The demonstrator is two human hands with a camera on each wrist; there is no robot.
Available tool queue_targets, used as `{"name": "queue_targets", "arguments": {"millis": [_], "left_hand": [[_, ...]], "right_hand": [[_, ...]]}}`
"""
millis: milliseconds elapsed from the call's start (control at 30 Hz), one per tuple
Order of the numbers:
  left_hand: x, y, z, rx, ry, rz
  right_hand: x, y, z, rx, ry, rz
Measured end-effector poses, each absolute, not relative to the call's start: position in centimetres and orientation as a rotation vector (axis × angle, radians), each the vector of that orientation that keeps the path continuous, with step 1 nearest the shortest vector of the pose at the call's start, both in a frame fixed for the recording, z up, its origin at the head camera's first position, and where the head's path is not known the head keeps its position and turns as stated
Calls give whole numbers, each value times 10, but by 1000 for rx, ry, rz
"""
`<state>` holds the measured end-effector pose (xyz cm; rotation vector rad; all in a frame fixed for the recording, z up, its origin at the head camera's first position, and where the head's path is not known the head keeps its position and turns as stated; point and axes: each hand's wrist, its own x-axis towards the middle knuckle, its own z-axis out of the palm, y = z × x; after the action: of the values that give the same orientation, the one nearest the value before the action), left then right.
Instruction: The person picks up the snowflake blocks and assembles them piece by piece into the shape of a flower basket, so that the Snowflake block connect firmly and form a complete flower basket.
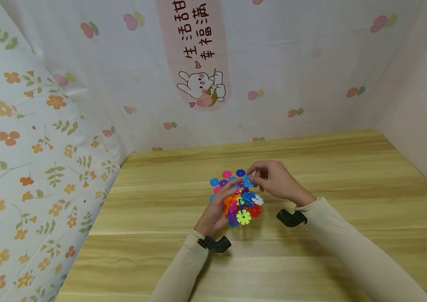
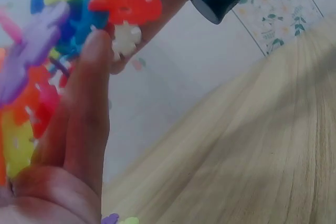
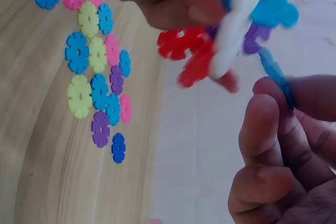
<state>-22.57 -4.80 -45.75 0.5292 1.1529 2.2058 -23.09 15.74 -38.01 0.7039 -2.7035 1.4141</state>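
A cluster of interlocked plastic snowflake discs (image 1: pixel 243 217) in several colours is held above the table by my left hand (image 1: pixel 213 212). In the left wrist view, a finger (image 2: pixel 89 103) of that hand lies along the cluster, with a purple disc (image 2: pixel 31 56) and a red disc (image 2: pixel 126 6) among its parts. My right hand (image 1: pixel 277 180) pinches a single blue disc (image 3: pixel 275 74) between thumb and fingers. That disc's edge is right beside a purple disc (image 3: pixel 256 39) of the cluster; whether they touch I cannot tell.
Several loose discs, among them a yellow disc (image 3: pixel 79 96) and a pink disc (image 1: pixel 226 174), lie flat on the wooden table (image 1: pixel 153 201) behind the hands. A patterned cloth (image 1: pixel 115 84) hangs along the table's back and left sides. Each wrist wears a black camera mount (image 1: pixel 291 218).
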Motion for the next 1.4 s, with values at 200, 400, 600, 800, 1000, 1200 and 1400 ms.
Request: {"name": "queue_targets", "arguments": {"millis": [200, 400, 600, 800, 1000, 1200, 1400], "left_hand": [[-226, -50, -458, 579, 1132, 2200], [-226, -51, -457, 550, 1164, 2178], [-227, -51, -454, 586, 1222, 2141], [-228, -53, -452, 615, 1193, 2136], [-228, -53, -451, 619, 1205, 2148], [-228, -52, -452, 627, 1219, 2146], [-228, -50, -453, 616, 1258, 2162]], "right_hand": [[-231, 157, -379, 710, -2680, 1457], [-229, 158, -376, 760, -2671, 1462], [-228, 159, -375, 789, -2689, 1391], [-229, 161, -375, 781, -2679, 1443], [-229, 161, -376, 799, -2664, 1441], [-226, 159, -378, 823, -2655, 1432], [-225, 160, -382, 832, -2662, 1452]]}}
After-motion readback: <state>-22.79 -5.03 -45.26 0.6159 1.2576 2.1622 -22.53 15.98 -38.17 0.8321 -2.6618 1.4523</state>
